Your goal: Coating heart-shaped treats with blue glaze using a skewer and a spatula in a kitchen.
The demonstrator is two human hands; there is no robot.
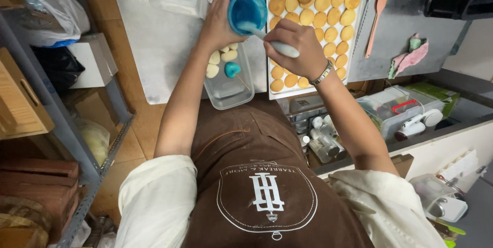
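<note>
Seen from my head camera: my left hand (218,19) wraps around a small cup (246,11) of blue coating, fingers closed on its side, holding it tilted above the white worktop (154,47). My right hand (298,45) pinches the pale handle of a spoon (269,41), whose bowl dips into the blue coating inside the cup. Just below the cup sits a clear plastic tub (228,86) containing several white pieces (213,65) and one blue-coated ball on a stick (232,69). To the right of the cup lies a tray (287,91) lined with round golden biscuits (328,19). Beyond the tray, an orange spatula (377,19) and a pink cloth (411,58) rest on a grey surface.
</note>
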